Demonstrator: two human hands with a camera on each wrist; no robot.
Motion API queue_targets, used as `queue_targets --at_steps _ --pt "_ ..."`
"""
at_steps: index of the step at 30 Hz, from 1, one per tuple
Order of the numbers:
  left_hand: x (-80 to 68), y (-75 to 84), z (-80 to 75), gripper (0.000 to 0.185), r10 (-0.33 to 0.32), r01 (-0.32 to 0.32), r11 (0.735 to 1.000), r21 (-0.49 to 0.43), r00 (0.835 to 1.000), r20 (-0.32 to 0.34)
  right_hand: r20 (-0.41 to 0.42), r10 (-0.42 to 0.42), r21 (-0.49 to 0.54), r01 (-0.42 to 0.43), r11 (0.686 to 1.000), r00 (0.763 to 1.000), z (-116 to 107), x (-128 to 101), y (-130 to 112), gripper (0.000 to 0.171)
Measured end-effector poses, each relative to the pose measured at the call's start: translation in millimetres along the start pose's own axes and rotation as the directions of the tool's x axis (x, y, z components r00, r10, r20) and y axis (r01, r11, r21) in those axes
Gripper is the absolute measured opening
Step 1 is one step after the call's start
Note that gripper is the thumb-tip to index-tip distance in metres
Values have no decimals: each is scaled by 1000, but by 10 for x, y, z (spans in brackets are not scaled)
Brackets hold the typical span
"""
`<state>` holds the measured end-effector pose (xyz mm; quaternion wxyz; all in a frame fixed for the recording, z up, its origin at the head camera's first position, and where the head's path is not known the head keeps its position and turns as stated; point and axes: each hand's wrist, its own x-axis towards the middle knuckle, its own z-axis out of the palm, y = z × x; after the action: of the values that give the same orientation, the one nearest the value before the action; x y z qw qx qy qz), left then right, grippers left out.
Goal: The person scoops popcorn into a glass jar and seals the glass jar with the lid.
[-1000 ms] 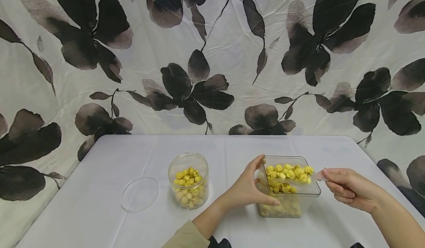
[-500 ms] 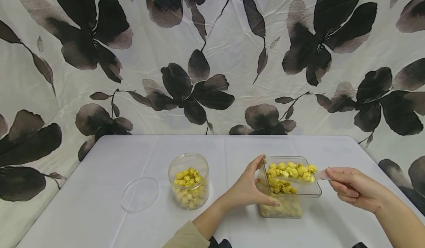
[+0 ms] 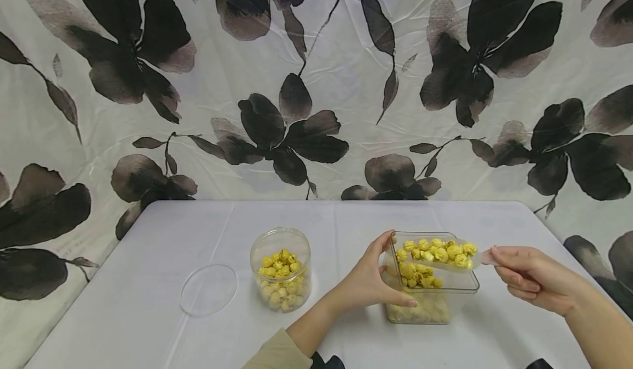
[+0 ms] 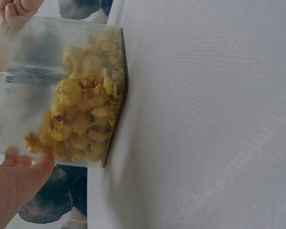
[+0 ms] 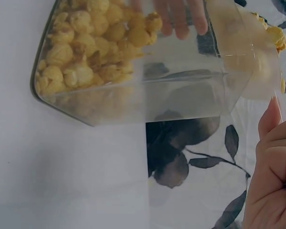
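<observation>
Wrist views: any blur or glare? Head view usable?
Head view: sharp, evenly lit, soft shadows under the round jar. Left wrist: hazy, square container wall shows reflections. Right wrist: the scoop is washed out, popcorn slightly soft.

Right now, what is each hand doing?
Left hand: grips the square tub.
Right hand: holds a scoop of popcorn.

Two bare hands, no gloves, rings or watch seen. Left hand (image 3: 368, 281): forearm bare to near elbow, then loose sleeve (image 3: 274, 353) in pale khaki-beige cloth, soft fold at cuff. Right hand (image 3: 531, 278): forearm bare to frame edge. Fingers (image 5: 272, 117) slim; nails short, unpainted, rounded. Dark clothing patches at bottom edge of head view, detail unclear.
</observation>
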<state>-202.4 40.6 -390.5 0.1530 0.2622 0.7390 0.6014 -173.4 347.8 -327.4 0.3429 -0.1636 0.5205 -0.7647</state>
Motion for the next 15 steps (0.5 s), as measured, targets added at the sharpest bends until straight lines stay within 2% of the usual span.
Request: queue_targets --at_steps 7,15 --pt "2 6 0 111 0 0 1000 -1 1000 0 -14 7 11 -7 1000 1000 -3 -16 -19 47" --pt "-3 7 -1 112 9 -9 1000 -7 1000 -9 21 -9 42 8 999 1000 -19 -47 -25 48"
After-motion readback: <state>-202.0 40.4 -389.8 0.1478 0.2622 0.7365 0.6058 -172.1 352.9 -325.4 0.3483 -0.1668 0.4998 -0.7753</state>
